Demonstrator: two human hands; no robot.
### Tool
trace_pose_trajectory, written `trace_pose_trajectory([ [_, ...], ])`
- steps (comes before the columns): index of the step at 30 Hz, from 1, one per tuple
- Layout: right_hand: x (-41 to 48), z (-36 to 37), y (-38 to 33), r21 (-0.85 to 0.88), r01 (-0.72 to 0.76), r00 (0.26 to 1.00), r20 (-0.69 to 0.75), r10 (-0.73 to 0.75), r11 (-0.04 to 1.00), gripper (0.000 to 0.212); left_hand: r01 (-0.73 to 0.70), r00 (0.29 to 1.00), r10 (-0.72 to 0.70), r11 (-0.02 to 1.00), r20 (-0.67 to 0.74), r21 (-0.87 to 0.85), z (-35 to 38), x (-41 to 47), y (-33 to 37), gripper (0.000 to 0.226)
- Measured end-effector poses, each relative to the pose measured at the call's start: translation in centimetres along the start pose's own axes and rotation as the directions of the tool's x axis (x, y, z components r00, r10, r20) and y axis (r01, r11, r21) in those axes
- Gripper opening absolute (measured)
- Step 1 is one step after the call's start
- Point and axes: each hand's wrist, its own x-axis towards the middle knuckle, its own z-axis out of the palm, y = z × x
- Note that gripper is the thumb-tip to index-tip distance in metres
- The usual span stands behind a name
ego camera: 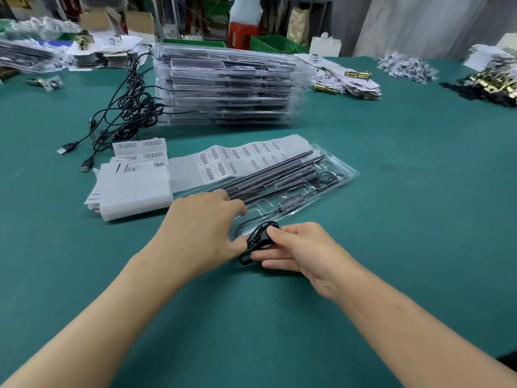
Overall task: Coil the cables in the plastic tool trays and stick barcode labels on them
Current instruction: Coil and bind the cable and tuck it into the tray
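Right hand pinched the black cable coil between thumb and curled fingers, just off the near end of the clear tray. Left hand at the coil's 9 o'clock: thumb against it, fingers loose, spread over the tray's end. Label sheet at 11 o'clock on the green counter. Tray stack at 12, farther off.

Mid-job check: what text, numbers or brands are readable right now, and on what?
No text reads as words or digits.
Barcode label strip: bars visible, print too small.
Loose label sheets: bars and red print, blurred.
White paper stack: edge print, too small.
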Motion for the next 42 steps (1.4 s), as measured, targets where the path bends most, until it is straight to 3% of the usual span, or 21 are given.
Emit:
trace_pose_trajectory([
  [9,0.1,0.7,0.0,-0.091,0.078,0.995,-0.049,-0.082,0.993,0.028,0.01,0.988,-0.025,0.995,-0.15,-0.103,1.6,-0.4,0.4,0.034],
  [17,0.6,1.4,0.3,-0.143,0.066,0.985,-0.149,-0.087,0.987,0.037,-0.001,0.983,-0.015,0.996,-0.185,-0.085,1.9,-0.4,0.8,0.035],
  [27,0.8,1.5,0.1,-0.087,0.04,0.981,-0.183,-0.056,0.995,0.033,-0.042,0.986,0.042,0.999,-0.161,0.005,1.7,-0.5,1.7,0.017],
  [42,1.5,1.1,-0.8,0.007,0.003,0.983,-0.183,-0.002,1.0,0.026,-0.04,0.99,0.033,0.998,-0.135,-0.046,1.5,-0.7,0.9,0.026],
])
